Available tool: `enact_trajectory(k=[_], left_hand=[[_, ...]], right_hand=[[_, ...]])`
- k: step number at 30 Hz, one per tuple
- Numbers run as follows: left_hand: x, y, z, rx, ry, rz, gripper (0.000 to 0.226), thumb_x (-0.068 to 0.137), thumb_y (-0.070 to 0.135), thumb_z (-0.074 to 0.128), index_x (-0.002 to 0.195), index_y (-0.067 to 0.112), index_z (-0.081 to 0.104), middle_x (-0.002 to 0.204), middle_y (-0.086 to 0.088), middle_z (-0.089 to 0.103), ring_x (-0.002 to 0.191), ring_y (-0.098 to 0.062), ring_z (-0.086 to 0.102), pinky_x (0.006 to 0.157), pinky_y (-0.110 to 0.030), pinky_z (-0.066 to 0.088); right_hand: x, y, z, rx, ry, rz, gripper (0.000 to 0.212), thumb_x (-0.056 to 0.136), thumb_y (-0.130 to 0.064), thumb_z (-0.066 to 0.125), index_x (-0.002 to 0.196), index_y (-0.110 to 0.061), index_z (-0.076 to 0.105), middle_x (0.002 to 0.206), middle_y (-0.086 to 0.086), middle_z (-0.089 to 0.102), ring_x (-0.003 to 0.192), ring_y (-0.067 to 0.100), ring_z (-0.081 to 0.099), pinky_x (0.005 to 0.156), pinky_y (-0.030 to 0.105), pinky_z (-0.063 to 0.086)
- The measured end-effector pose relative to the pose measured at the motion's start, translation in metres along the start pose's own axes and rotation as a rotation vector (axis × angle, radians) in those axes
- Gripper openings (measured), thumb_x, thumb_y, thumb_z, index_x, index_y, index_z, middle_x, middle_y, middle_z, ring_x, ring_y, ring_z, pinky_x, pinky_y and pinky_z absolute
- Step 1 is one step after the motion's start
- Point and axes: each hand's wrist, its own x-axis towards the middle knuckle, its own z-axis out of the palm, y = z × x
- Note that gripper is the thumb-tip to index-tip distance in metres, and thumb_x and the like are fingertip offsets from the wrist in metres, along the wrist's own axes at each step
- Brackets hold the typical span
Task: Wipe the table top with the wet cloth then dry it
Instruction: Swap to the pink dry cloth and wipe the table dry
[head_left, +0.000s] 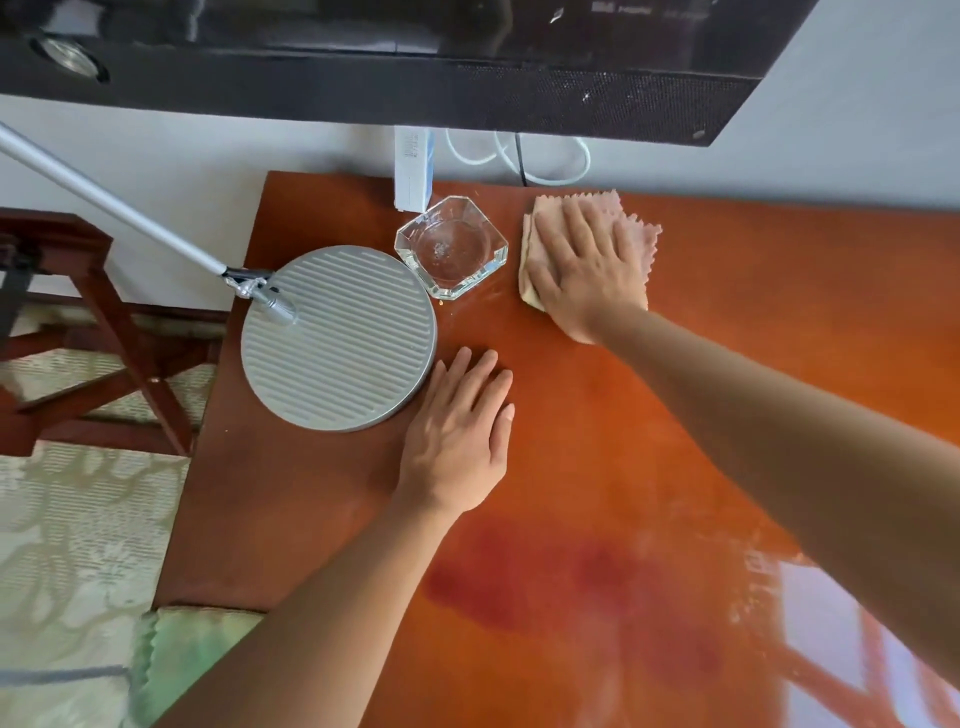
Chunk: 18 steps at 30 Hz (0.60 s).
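Left hand flat on table, right hand pressing cloth

The right hand lies flat over most of the cloth, so only its zigzag far edge and left fold show. Both forearms leave the picture at the bottom and right. The desk is cut off on the right and near sides (its near part is blurred with glare). The lamp pole runs out at the left edge. The box print is too small to read, and the cables vanish behind the black unit above
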Motion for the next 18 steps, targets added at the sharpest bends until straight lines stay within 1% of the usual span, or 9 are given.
enact_trajectory(k=[3,6,9,14,16,18], left_hand=[[0.000,0.000,0.001,0.011,-0.006,-0.001,0.033,0.099,0.017,0.063,0.130,0.005,0.068,0.143,-0.016,0.059,0.138,-0.040,0.050,0.114,-0.057,0.040],[0.000,-0.001,0.001,0.023,0.003,0.006,0.033,0.099,0.017,0.063,0.129,0.006,0.069,0.143,-0.015,0.060,0.138,-0.040,0.051,0.113,-0.057,0.041],[0.000,0.000,0.001,0.035,0.016,0.016,0.032,0.099,0.016,0.063,0.128,0.006,0.069,0.141,-0.015,0.061,0.136,-0.040,0.052,0.111,-0.057,0.043],[0.000,-0.002,0.002,0.063,0.024,0.031,0.032,0.099,0.018,0.059,0.127,0.005,0.069,0.139,-0.015,0.062,0.135,-0.040,0.053,0.110,-0.057,0.044],[0.000,-0.002,0.002,0.073,0.024,0.033,0.032,0.099,0.018,0.059,0.127,0.006,0.069,0.139,-0.015,0.062,0.135,-0.040,0.054,0.110,-0.056,0.044],[0.000,-0.001,0.001,0.079,0.028,0.033,0.032,0.098,0.017,0.060,0.127,0.007,0.069,0.139,-0.014,0.062,0.134,-0.039,0.054,0.110,-0.055,0.045]], right_hand=[[0.022,0.001,-0.003,0.003,0.004,-0.002,0.071,0.099,-0.060,0.002,0.163,-0.031,0.002,0.172,0.003,-0.005,0.157,0.020,-0.010,0.125,0.048,-0.007],[0.020,0.000,-0.003,0.014,0.004,-0.006,0.068,0.101,-0.058,0.006,0.163,-0.031,0.002,0.172,0.003,-0.005,0.157,0.020,-0.011,0.125,0.049,-0.008],[-0.011,-0.006,-0.003,0.045,-0.009,-0.024,0.067,0.103,-0.058,0.007,0.163,-0.030,0.002,0.172,0.004,-0.005,0.157,0.022,-0.012,0.125,0.049,-0.009],[-0.110,-0.015,0.013,0.035,-0.054,-0.118,0.070,0.100,-0.057,0.000,0.163,-0.027,0.002,0.171,0.006,-0.006,0.157,0.024,-0.014,0.125,0.051,-0.007],[-0.122,-0.009,0.016,0.026,-0.074,-0.139,0.069,0.100,-0.057,0.003,0.163,-0.028,0.002,0.171,0.006,-0.006,0.156,0.023,-0.015,0.126,0.050,-0.008],[-0.112,-0.001,0.015,0.001,-0.066,-0.132,0.069,0.100,-0.059,0.002,0.163,-0.029,0.002,0.171,0.005,-0.006,0.156,0.022,-0.015,0.125,0.049,-0.010]])
